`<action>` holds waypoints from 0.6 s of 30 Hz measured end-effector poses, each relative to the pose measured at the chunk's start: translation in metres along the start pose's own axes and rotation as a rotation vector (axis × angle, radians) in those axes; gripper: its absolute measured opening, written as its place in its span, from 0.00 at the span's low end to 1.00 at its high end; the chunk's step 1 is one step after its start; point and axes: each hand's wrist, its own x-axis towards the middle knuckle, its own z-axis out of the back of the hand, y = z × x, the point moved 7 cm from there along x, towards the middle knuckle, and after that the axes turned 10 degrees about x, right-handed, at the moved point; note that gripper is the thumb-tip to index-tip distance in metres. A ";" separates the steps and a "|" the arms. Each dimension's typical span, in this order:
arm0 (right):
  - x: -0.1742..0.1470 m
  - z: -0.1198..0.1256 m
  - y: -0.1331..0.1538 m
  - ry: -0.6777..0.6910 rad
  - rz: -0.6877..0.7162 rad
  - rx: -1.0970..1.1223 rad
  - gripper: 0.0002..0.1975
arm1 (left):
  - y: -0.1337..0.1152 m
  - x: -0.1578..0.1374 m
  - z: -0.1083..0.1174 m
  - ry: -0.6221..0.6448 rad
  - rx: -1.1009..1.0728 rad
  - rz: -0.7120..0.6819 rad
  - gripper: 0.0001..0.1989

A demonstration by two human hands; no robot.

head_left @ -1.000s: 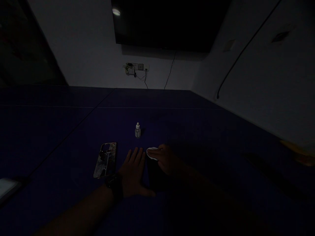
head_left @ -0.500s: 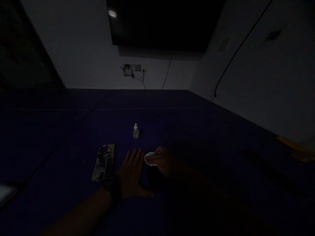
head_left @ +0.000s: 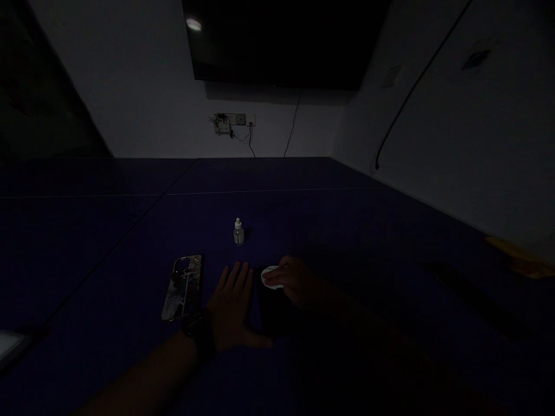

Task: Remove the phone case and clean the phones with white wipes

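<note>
- Head view: the person's right hand (head_left: 295, 283) presses a round white pad (head_left: 271, 270) under bunched fingertips, the grip nearly closed over it.
- The pad lies at the upper end of a dark flat slab (head_left: 274, 318), which sits at three o'clock from the left hand (head_left: 232, 312).
- The left hand rests palm down, fingers extended, thumb out toward four o'clock — holding nothing; whether it touches the slab cannot be told.
- From the left hand, a small dropper bottle (head_left: 239, 236) stands upright at twelve, and a patterned phone case (head_left: 182, 289) lies at ten — both on the blue table (head_left: 303, 214).
</note>
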 end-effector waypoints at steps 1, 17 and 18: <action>-0.006 0.005 -0.005 -0.015 -0.012 -0.001 0.24 | 0.000 0.000 0.001 -0.005 -0.002 -0.001 0.72; -0.016 0.010 -0.020 -0.038 -0.131 -0.022 0.28 | 0.002 -0.001 0.001 -0.011 0.002 0.005 0.72; -0.016 0.011 -0.021 -0.047 -0.154 -0.036 0.29 | 0.002 -0.001 0.001 -0.015 -0.001 0.009 0.73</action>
